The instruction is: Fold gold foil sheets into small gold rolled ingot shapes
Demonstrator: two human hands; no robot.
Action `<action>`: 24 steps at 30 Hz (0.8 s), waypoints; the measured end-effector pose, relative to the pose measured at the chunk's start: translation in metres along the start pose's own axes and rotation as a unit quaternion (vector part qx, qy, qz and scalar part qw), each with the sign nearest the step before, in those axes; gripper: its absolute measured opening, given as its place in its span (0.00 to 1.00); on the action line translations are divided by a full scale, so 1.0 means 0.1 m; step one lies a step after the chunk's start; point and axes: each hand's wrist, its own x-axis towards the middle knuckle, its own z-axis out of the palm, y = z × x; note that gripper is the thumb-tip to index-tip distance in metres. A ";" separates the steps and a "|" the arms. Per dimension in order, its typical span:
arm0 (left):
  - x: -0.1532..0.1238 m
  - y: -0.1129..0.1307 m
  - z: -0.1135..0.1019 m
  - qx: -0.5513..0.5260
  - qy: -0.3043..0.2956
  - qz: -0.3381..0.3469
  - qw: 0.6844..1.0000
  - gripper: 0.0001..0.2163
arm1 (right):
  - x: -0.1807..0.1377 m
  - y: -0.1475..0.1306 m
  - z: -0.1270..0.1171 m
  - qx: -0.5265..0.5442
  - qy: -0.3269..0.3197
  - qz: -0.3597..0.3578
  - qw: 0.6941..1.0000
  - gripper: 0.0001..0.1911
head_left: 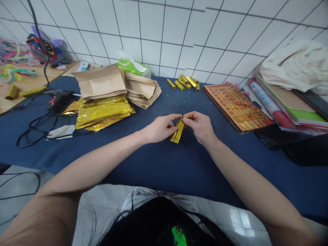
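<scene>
Between my two hands, just above the blue cloth, is a narrow strip of folded gold foil paper [178, 131]. My left hand [162, 128] pinches its left side, index finger reaching to the far end and thumb near the middle. At the far right corner, the fingertips of my right hand [199, 124] are closed on the same paper. Beyond my hands lies a small pile of rolled gold paper tubes [185, 83]. To the left is a stack of gold foil sheets [102, 111], with brown-backed sheets [101, 82] on top.
A black glue gun [60, 99] with a looping cable lies at left. A green tissue pack [134, 66] stands by the tiled wall. At right are a flat orange-gold packet [238, 107], stacked notebooks [294, 99] and a white cloth bag [297, 65].
</scene>
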 end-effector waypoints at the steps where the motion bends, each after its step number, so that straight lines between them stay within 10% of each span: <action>1: 0.00 0.00 0.01 -0.022 -0.003 -0.004 1.000 0.21 | 0.00 0.00 0.00 0.004 -0.006 0.001 1.000 0.06; 8: 0.04 -0.02 0.09 -0.253 0.008 -0.085 0.964 0.09 | -0.04 -0.04 0.05 0.003 -0.007 -0.010 1.000 0.10; 15: 0.11 -0.01 0.00 -0.439 0.162 -0.152 0.870 0.06 | -0.03 -0.07 0.03 -0.009 0.108 -0.068 0.992 0.11; 24: 0.10 -0.06 -0.01 -0.530 0.185 -0.158 0.812 0.05 | -0.08 0.01 0.05 -0.067 0.066 -0.075 0.993 0.08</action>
